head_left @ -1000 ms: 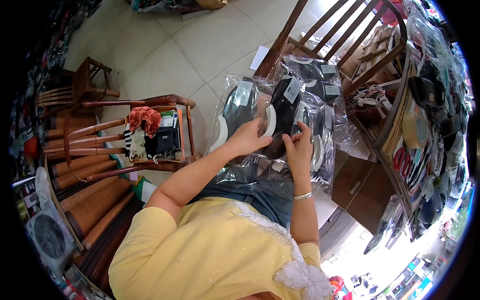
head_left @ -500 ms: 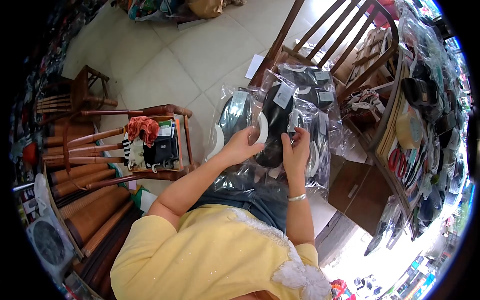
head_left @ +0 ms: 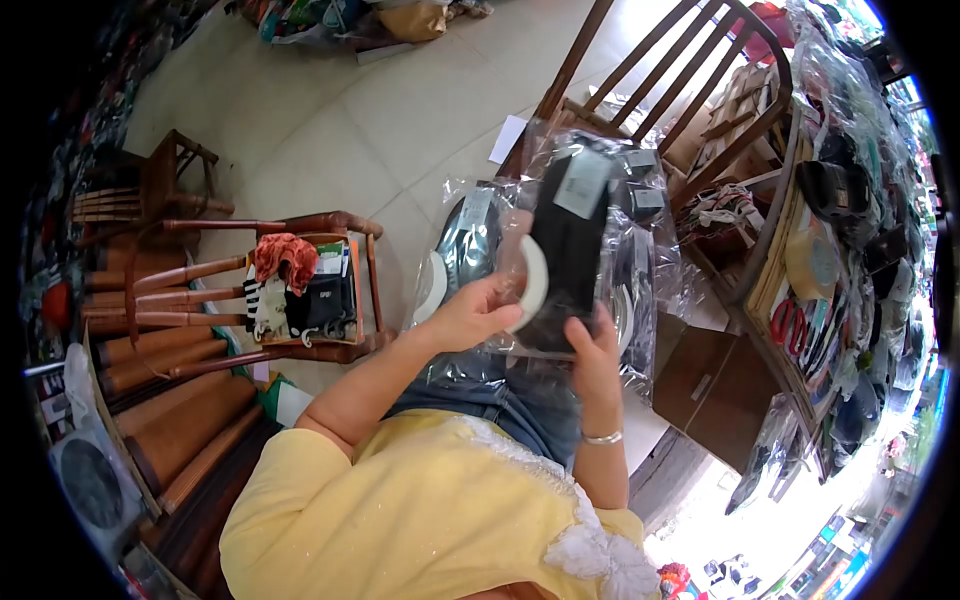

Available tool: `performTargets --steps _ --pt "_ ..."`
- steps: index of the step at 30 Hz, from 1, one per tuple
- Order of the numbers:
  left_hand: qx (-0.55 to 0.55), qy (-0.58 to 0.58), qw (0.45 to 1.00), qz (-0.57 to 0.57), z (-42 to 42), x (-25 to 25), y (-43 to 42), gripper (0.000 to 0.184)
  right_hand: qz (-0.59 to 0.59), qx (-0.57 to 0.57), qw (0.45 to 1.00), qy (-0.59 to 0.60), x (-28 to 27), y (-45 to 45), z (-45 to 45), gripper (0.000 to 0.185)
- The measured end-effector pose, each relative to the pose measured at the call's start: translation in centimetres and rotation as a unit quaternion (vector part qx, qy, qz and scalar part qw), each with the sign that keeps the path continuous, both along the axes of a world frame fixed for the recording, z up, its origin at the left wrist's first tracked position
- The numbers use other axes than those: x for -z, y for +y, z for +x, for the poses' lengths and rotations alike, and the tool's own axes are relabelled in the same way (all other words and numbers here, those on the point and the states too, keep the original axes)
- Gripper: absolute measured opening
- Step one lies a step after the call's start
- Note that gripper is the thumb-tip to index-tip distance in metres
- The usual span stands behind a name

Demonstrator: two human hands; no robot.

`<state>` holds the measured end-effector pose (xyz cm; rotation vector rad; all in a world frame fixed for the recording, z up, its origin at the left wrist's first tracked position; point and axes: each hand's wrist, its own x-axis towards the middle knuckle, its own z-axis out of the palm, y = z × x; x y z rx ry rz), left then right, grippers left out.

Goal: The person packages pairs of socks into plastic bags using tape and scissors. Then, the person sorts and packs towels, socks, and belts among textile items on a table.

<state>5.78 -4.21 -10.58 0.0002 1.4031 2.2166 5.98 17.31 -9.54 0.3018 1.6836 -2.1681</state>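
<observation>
Held up over my lap is a clear plastic bag with a flat black item (head_left: 573, 230) inside; I cannot tell its exact kind. It has a pale label near its top and a white curved hook (head_left: 533, 285) on its left side. My left hand (head_left: 478, 312) is closed on the bag's lower left edge, thumb by the hook's lower end. At the lower right corner, my right hand (head_left: 597, 355) grips the bag between thumb and fingers. A similar bagged black item (head_left: 468, 235) lies just left, and several more bagged items (head_left: 630, 260) lie behind and to the right.
A wooden spindle-back chair (head_left: 690, 60) stands ahead. On my left, a smaller chair (head_left: 365, 225) holds a red cloth (head_left: 287, 260) and dark goods. At right, a crowded table carries red-handled scissors (head_left: 788, 325) and a tape roll (head_left: 811, 262). A brown cardboard box (head_left: 715, 390) sits below.
The bagged black item has been raised toward the camera and turned, so its label and straight sides show more. My right hand has shifted down to its lower corner; my left stays by the hook.
</observation>
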Motion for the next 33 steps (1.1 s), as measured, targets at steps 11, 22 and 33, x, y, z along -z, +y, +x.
performTargets --steps 11,22,33 --pt "0.130 0.499 0.622 -0.590 4.6 2.3 -0.6 0.071 0.111 -0.119 0.971 -0.174 -3.1 23.0 14.6 0.058" --pt "0.008 0.432 0.689 -0.582 3.2 0.6 2.9 0.009 0.056 -0.254 0.934 -0.244 -1.4 18.4 14.1 0.048" --pt "-0.082 0.441 0.752 -0.482 2.2 -3.6 2.1 0.010 -0.058 -0.016 0.991 -0.122 0.0 8.7 10.5 0.045"
